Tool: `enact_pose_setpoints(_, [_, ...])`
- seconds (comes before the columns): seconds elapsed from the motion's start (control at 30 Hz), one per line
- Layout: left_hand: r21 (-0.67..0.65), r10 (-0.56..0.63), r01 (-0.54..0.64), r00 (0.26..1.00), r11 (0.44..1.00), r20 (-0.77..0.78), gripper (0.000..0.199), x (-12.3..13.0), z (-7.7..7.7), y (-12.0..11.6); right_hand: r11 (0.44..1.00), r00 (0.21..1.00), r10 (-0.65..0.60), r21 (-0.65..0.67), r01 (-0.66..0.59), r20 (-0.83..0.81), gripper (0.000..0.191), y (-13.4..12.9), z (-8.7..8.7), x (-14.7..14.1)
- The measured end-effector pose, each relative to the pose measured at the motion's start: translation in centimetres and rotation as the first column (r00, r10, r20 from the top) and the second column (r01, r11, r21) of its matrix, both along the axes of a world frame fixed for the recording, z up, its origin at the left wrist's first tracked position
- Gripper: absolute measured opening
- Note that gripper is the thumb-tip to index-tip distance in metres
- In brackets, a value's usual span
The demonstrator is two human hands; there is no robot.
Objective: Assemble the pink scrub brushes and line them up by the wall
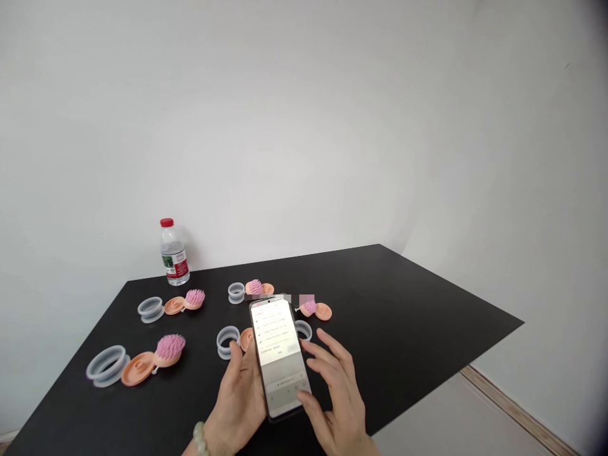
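A smartphone (280, 354) with a lit screen rests in my left hand (241, 392), whose fingers wrap behind it; its screen shows lines of text over a grey lower part. My right hand (336, 392) is open beside the phone, fingers apart and slightly bent, its thumb at the lower right of the screen. Behind the phone lie a translucent ring (228, 342) and an orange disc (246, 339), partly covered. Another ring (303, 329) is half hidden between the phone and my right fingers. A pink bristled brush (308, 308) joined to an orange lid (323, 311) lies just beyond.
On the black table (403, 316), more sets stand at left: a ring (107, 366) with a brush (170, 349), and a ring (151, 309) with a brush (194, 299). One more brush (254, 287) lies farther back. A red-capped water bottle (175, 256) stands near the wall.
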State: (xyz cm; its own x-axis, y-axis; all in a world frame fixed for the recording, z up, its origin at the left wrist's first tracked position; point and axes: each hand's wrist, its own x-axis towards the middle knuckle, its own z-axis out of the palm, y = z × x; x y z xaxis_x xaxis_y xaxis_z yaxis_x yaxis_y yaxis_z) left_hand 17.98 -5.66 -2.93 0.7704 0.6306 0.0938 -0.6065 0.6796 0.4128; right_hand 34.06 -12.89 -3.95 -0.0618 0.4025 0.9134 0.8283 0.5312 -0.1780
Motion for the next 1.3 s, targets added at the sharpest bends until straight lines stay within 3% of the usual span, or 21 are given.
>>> enact_pose_setpoints(0.3, [-0.012,0.002,-0.002,1.000,1.000,-0.014,0.054,0.0,0.0,0.0,0.999,1.000,-0.006,0.037,0.006,0.023,0.024,0.4,0.6,0.1])
enact_pose_setpoints(0.9, [0.027,0.006,-0.006,1.000,1.000,-0.018,0.055,0.1,0.2,-0.1,1.000,0.999,-0.004,-0.005,0.004,0.048,0.032,0.5,0.2,0.3])
enact_pose_setpoints(1.3, [0.044,0.015,-0.014,1.000,0.999,-0.018,0.056,0.1,0.0,-0.2,0.999,0.996,0.010,-0.043,-0.006,0.092,0.041,1.3,1.4,-0.1])
